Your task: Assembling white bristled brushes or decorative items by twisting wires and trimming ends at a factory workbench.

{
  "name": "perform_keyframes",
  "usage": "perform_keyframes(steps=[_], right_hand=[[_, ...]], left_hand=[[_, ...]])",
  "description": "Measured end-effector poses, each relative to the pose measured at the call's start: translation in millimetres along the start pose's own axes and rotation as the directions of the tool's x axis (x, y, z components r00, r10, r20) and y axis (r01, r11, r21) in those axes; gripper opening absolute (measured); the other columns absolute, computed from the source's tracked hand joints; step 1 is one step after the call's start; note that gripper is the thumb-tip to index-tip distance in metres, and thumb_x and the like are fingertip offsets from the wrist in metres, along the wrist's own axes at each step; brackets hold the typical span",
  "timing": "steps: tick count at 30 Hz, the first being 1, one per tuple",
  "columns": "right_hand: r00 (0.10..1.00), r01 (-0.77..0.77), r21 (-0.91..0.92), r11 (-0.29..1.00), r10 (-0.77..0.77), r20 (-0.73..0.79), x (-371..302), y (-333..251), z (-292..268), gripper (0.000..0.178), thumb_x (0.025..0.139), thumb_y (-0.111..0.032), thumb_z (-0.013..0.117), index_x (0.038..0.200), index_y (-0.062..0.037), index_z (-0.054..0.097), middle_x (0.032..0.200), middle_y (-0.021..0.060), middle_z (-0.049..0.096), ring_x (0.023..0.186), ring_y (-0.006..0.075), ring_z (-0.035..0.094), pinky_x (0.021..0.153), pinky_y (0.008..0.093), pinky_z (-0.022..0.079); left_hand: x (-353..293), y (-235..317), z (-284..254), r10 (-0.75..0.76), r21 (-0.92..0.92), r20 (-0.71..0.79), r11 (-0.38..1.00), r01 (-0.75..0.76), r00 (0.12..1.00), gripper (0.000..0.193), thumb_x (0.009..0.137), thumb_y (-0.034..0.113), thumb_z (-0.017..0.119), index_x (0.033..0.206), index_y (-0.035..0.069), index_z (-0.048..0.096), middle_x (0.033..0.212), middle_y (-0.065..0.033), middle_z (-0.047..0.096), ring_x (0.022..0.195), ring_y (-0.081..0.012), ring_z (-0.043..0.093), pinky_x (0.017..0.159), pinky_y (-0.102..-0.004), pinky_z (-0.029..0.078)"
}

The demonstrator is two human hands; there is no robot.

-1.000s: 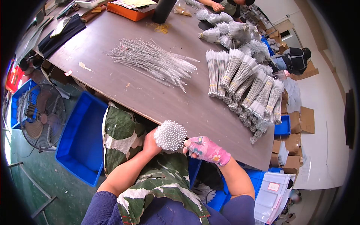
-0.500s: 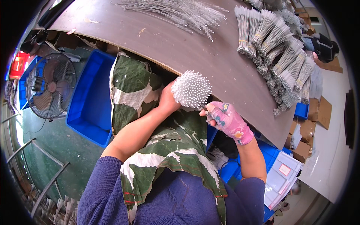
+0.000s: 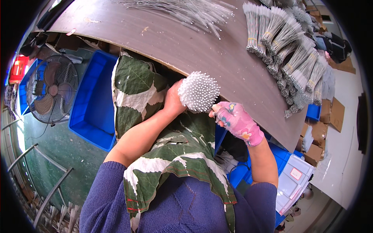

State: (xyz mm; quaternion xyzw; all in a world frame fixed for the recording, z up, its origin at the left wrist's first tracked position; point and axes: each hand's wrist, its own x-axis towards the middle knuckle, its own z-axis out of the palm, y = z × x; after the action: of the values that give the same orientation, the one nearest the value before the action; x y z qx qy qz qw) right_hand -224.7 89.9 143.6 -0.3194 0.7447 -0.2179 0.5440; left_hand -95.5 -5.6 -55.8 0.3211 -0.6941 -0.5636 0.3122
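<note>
A thick round bundle of thin wire brushes (image 3: 199,92) is held near the table's front edge, its many white tips facing up. My bare left hand (image 3: 173,98) wraps around the bundle's left side, closed on it. On the bundle's lower right, my right hand (image 3: 237,122), in a pink flowered fingerless glove, has its fingers curled and pinched against the edge. What lies between those fingertips is too small to make out. The lower part of the bundle is hidden beneath the tips.
Loose wire brushes (image 3: 182,11) lie at the back of the brown table (image 3: 241,83). Several banded bundles (image 3: 279,33) are heaped at its right. To my left stand a blue bin (image 3: 74,128) and a floor fan (image 3: 53,90). A clear lidded box (image 3: 293,178) is at lower right.
My right hand has shifted slightly upward at the bundle's edge, its fingers curled in. The left hand keeps its hold, with the bundle in nearly the same place.
</note>
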Motion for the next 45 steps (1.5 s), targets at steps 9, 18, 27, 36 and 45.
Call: perform_keyframes(steps=[9,18,27,36,45], right_hand=[[0.996,0.064,-0.031,0.997,-0.066,-0.058,2.8,-3.0,8.3,0.036,0.094,-0.032,0.051,0.085,-0.0008,0.064,0.062,-0.0015,0.052,0.057,0.0056,0.046,0.055,0.023,0.037],[0.996,0.063,0.157,0.986,-0.053,-0.072,7.7,7.0,15.8,0.037,0.094,-0.035,0.052,0.086,-0.0006,0.063,0.063,-0.0015,0.053,0.057,0.0047,0.046,0.053,0.0207,0.035],[0.967,0.141,0.086,0.986,-0.119,-0.226,8.8,17.4,30.8,0.031,0.095,-0.027,0.052,0.084,-0.0003,0.063,0.066,-0.0014,0.056,0.056,0.0045,0.046,0.054,0.0214,0.038],[0.997,0.062,0.238,0.969,-0.05,-0.057,10.4,17.5,16.9,0.036,0.094,-0.036,0.052,0.087,-0.002,0.063,0.06,-0.0029,0.051,0.053,0.0042,0.042,0.05,0.0198,0.032],[1.0,0.008,0.161,0.987,-0.003,-0.029,6.6,14.5,17.2,0.037,0.094,-0.035,0.052,0.085,-0.0011,0.064,0.066,-0.0014,0.053,0.06,0.0079,0.046,0.058,0.0246,0.04]], left_hand=[[0.7,4.2,-0.1,0.067,0.084,-0.022,0.994,-0.065,0.998,0.034,0.071,0.01,0.069,0.102,0.004,0.056,0.095,-0.0142,0.062,0.091,-0.034,0.061,0.078,-0.0365,0.05],[-2.2,6.3,0.2,-0.003,0.013,0.011,1.0,0.003,1.0,0.04,0.077,0.011,0.066,0.116,0.005,0.057,0.108,-0.0131,0.064,0.102,-0.0265,0.062,0.084,-0.0323,0.048],[-2.1,4.4,1.3,0.042,-0.006,-0.004,0.999,-0.042,0.999,0.041,0.075,0.009,0.068,0.114,0.005,0.057,0.106,-0.0129,0.065,0.101,-0.0269,0.063,0.084,-0.0324,0.048],[-2.2,6.2,0.8,0.002,0.052,-0.019,0.999,-0.001,1.0,0.038,0.074,0.011,0.068,0.109,0.004,0.057,0.101,-0.0146,0.064,0.096,-0.0321,0.062,0.08,-0.0349,0.049],[-2.5,8.2,0.0,0.022,0.029,-0.042,0.999,-0.02,0.999,0.033,0.072,0.013,0.069,0.101,0.005,0.056,0.093,-0.0138,0.062,0.09,-0.0351,0.061,0.075,-0.0391,0.05]])
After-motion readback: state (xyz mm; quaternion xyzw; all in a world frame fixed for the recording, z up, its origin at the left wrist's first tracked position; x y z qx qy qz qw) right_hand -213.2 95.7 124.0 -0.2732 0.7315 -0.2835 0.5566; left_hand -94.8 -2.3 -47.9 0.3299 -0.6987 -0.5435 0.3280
